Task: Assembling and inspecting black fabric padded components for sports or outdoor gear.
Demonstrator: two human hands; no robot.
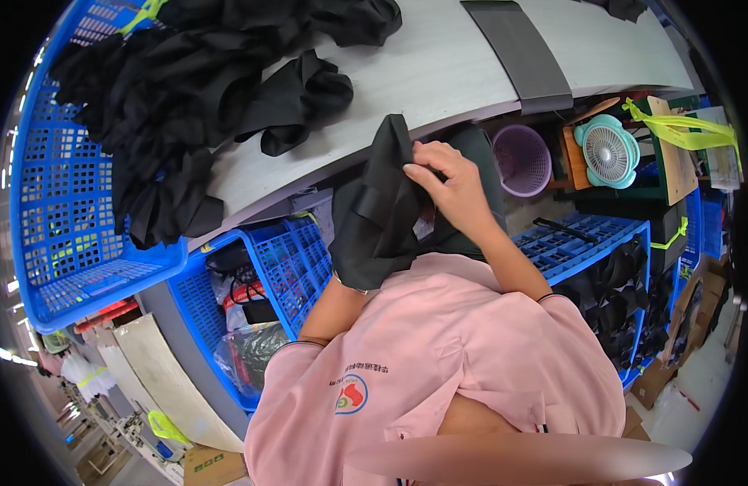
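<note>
A folded piece of black cloth (378, 206) is held up in front of my body, just off the table's near edge. My right hand (453, 180) has its thumb and forefinger closed at the cloth's right edge, below its pointed top. My left forearm (335, 308) goes up into the cloth from below. That cloth covers my left hand, so its fingers are hidden. On the grey-white table (423, 65), a large heap of black cloth pieces (196, 81) lies to the left.
The heap spills into a blue plastic basket (62, 194) at the left. A second blue basket (289, 259) holds bagged items. A dark flat panel (520, 57) lies across the table. Right are a purple bin (521, 160), a turquoise fan (607, 151) and a blue rack (589, 247).
</note>
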